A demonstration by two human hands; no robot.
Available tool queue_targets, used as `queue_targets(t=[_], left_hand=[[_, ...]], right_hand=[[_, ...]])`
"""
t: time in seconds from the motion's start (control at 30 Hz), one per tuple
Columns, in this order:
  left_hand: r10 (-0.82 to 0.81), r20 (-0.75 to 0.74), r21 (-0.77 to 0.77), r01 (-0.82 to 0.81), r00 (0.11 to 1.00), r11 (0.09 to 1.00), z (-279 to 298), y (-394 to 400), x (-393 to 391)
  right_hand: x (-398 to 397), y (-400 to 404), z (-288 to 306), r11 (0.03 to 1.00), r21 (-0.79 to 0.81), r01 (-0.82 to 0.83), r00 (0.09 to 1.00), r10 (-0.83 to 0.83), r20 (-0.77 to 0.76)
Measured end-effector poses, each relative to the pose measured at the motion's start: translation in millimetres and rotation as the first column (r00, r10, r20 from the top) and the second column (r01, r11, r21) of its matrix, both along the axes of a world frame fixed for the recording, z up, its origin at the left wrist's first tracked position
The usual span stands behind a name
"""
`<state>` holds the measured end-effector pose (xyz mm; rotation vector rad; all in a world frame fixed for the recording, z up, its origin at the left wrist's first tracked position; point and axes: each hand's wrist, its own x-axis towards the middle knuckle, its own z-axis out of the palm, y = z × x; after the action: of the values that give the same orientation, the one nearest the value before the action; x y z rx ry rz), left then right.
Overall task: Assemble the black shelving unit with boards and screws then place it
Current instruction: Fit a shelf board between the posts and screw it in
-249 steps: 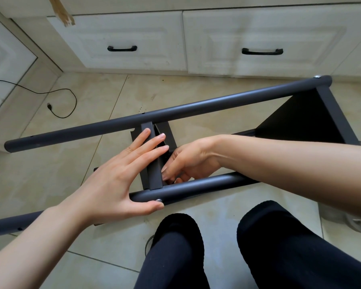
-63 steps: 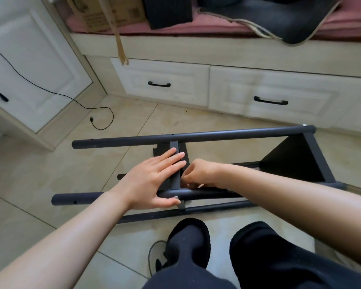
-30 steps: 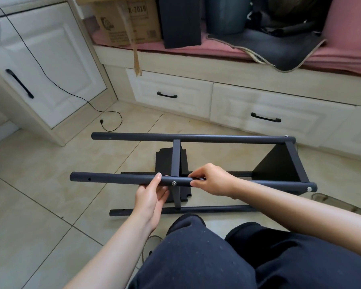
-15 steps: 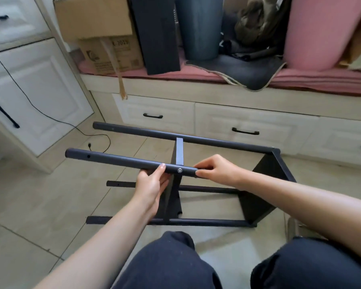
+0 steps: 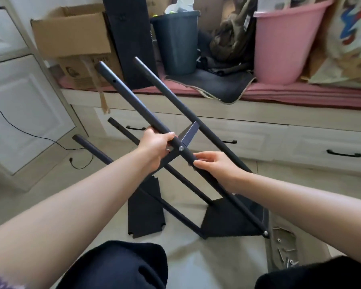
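The black shelving unit (image 5: 133, 101) is tilted up on one end, its several tube legs slanting from upper left down to lower right. Its end board (image 5: 227, 220) rests on the floor tiles. A middle board (image 5: 189, 134) is fixed between the tubes with a silver screw (image 5: 181, 148). My left hand (image 5: 156, 146) grips the nearest tube just above that screw. My right hand (image 5: 213, 163) holds the same tube just below it, fingers around it. A loose black board (image 5: 144, 209) lies on the floor under the frame.
A clear bag of screws (image 5: 283, 251) lies on the floor at the right. Behind stand white drawers (image 5: 331, 147) under a bench carrying a cardboard box (image 5: 71, 38), a leaning black board (image 5: 131, 38), a dark bin (image 5: 175, 38) and a pink bucket (image 5: 279, 42). A black cable (image 5: 77, 161) trails at left.
The frame has swung from lying level to standing tilted on its right end board, left ends raised. Both hands kept their hold on the near tube and rose with it.
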<state>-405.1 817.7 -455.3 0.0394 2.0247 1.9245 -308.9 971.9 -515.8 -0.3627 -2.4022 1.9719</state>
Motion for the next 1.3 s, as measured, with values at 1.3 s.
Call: queue_targets(t=[1.3], left_hand=[[-0.615,-0.290,-0.340,0.521,0.734,0.783,22,-26,39]], right_hand=[[85,45,-2,0.956,0.203,0.213,0.947,-0.253,0.197]])
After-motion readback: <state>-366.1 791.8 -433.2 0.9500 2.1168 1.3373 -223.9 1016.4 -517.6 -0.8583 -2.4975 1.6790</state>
